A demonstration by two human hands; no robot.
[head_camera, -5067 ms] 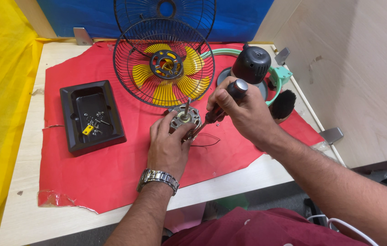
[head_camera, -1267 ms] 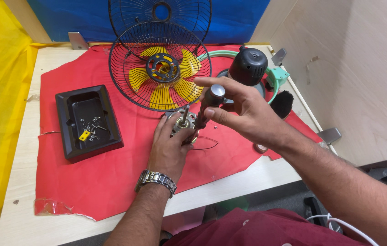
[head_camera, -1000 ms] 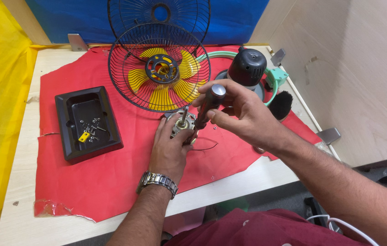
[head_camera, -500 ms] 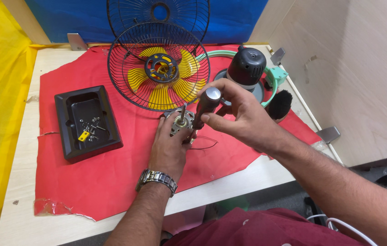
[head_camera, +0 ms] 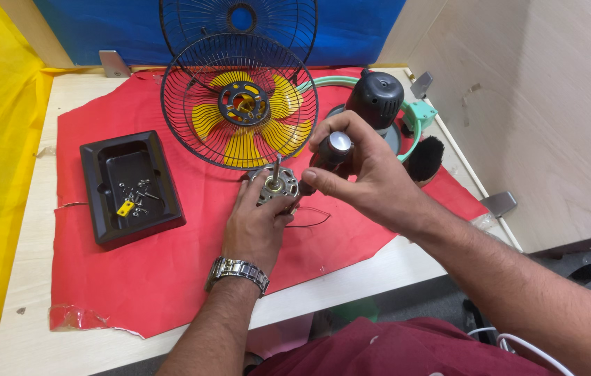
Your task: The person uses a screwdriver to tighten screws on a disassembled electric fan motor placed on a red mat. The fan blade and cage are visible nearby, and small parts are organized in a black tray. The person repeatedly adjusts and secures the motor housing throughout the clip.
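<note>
— Where does the fan motor [head_camera: 274, 186] sit relative to the hands?

— On the red cloth [head_camera: 170, 278] over the surface, shaft pointing straight up. The left hand [head_camera: 257, 230] is nearer, curled around the motor's body from the near side.

— And the right hand [head_camera: 365, 174]?

— Just right of the motor and slightly above it, closed around a dark screwdriver [head_camera: 330, 150] whose handle slants down-left toward the motor; its tip is hidden.

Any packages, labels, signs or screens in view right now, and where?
None that I can make out: no package, sign or screen.
Closest thing: a small yellow tag-like piece among the screws in the black tray, left of the left hand; too small to tell what it is.
</note>
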